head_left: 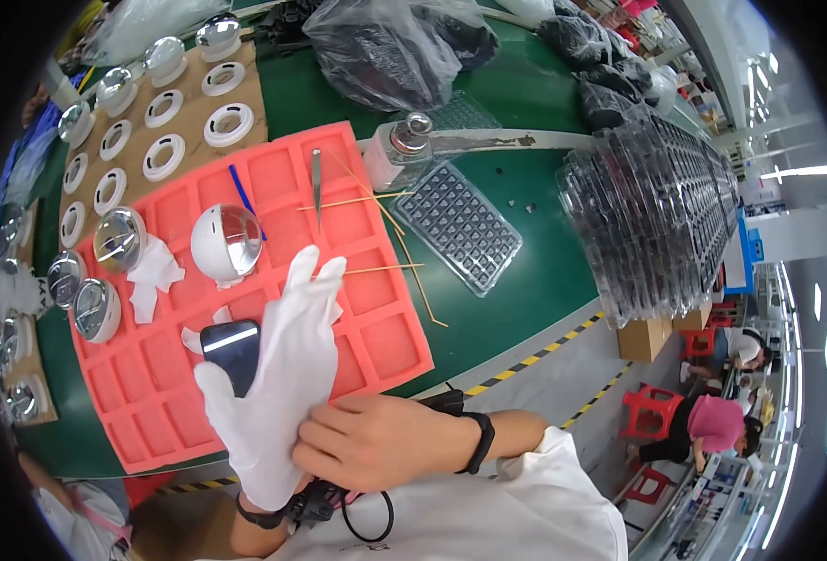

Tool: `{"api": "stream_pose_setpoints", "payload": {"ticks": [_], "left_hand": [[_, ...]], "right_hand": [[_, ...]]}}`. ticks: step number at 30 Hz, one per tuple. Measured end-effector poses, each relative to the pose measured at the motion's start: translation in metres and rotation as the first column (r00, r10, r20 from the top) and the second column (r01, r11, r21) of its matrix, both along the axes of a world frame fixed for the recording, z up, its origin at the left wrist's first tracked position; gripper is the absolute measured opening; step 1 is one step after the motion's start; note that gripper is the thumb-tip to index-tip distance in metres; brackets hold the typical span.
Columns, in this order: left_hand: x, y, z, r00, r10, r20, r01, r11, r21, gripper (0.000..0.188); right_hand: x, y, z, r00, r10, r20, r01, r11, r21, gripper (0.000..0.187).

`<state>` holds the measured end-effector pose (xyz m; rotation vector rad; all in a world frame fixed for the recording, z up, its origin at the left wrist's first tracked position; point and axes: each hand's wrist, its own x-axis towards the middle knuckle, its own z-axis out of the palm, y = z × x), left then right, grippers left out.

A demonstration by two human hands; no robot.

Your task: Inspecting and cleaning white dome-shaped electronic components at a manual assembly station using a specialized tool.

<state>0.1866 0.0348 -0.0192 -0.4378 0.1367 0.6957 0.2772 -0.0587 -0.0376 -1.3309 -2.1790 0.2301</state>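
Observation:
My left hand point(287, 383) wears a white glove, its fingers stretched out and its thumb apart, over a pink compartment tray point(376, 285). My bare right hand point(366, 439) pinches the glove near its wrist with curled fingers. Between the gloved thumb and fingers shows a dark glossy rounded piece point(233, 355); whether the glove touches it I cannot tell. Past the fingertips sits a white ball-shaped housing point(212, 245) with a shiny dome. Tweezers point(317, 182), thin wooden sticks point(366, 269) and a blue stick point(243, 192) lie on the tray. More domed housings point(97, 310) stand at its left.
A cardboard sheet point(184, 117) holds white rings and mirrored domes at the far left. Behind the tray stands a clear bottle point(399, 154) with a metal cap. Right of it are a clear blister tray point(460, 224) and tall stacked trays point(638, 215). People sit farther right.

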Motion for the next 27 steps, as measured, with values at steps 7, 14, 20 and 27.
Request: {"api": "stream_pose_setpoints", "payload": {"ticks": [7, 14, 20, 27], "left_hand": [[-0.013, 0.003, -0.020, 0.834, 0.089, -0.545, 0.462, 0.428, 0.777, 0.086], [0.002, 0.016, 0.011, 0.515, 0.693, -0.505, 0.417, 0.311, 0.854, 0.075], [0.006, 0.025, 0.010, 0.253, 0.883, -0.396, 0.173, 0.362, 0.916, 0.069], [-0.008, 0.025, -0.021, 0.484, 0.812, -0.325, 0.318, 0.183, 0.930, 0.068]], "right_hand": [[-0.005, -0.002, 0.006, 0.904, 0.315, -0.288, -0.317, 0.948, 0.041, 0.015], [-0.021, -0.002, -0.002, 0.873, 0.326, -0.364, -0.317, 0.945, 0.087, 0.017], [-0.019, 0.000, 0.004, 0.945, -0.184, -0.270, 0.193, 0.981, 0.006, 0.019], [-0.028, -0.007, -0.004, 0.949, 0.199, -0.244, -0.149, 0.967, 0.209, 0.020]]}}
